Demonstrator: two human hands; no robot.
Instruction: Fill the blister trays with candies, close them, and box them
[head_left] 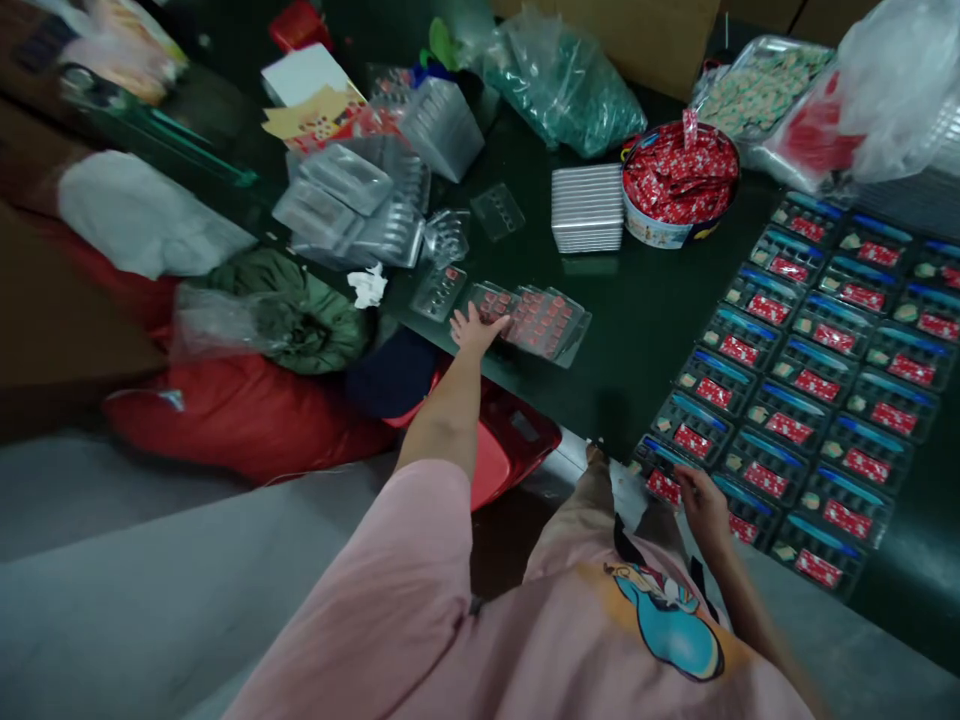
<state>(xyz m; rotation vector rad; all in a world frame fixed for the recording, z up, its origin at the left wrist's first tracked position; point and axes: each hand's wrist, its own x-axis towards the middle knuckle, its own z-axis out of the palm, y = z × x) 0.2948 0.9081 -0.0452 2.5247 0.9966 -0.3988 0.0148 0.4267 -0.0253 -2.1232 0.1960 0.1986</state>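
My left hand reaches forward with its fingers spread over some clear plastic trays with red pieces, and its fingertips rest at their near left side. Just beyond it lies another small clear tray with only a little red in it. At the table's near edge, my right hand has bent fingers close to a filled tray with a red packet. What those fingertips pinch, if anything, is too small to make out. That tray ends one row among many filled trays, each holding a red packet and a blue strip.
Behind stand a round tin of red packets, stacked clear trays and a bag of green items. Loose clear plastic trays pile up at left, near a crumpled tissue. A red stool sits under the table edge.
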